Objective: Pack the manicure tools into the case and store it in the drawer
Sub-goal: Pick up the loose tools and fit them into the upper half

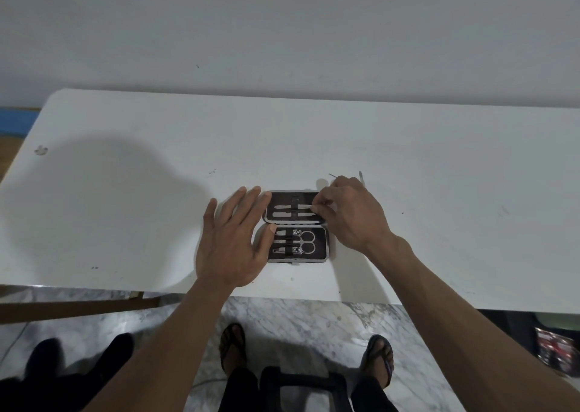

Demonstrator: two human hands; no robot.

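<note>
A small dark manicure case (325,242) with a grey rim lies open on the white table (125,210). Its near half holds scissors (306,241) and two nail clippers under a strap. Its far half holds two slim metal tools (284,207). My right hand (351,214) pinches the right end of the upper slim tool in the far half. My left hand (232,239) rests flat with spread fingers against the case's left edge, thumb on the hinge area. Two thin loose tools (361,176) lie on the table just behind my right hand, partly hidden.
The table runs along a pale wall (282,35). Below the table's front edge are a marble floor (298,320), my sandalled feet, a dark stool frame (301,380), and a wooden rail (78,308) at the left. No drawer is in view.
</note>
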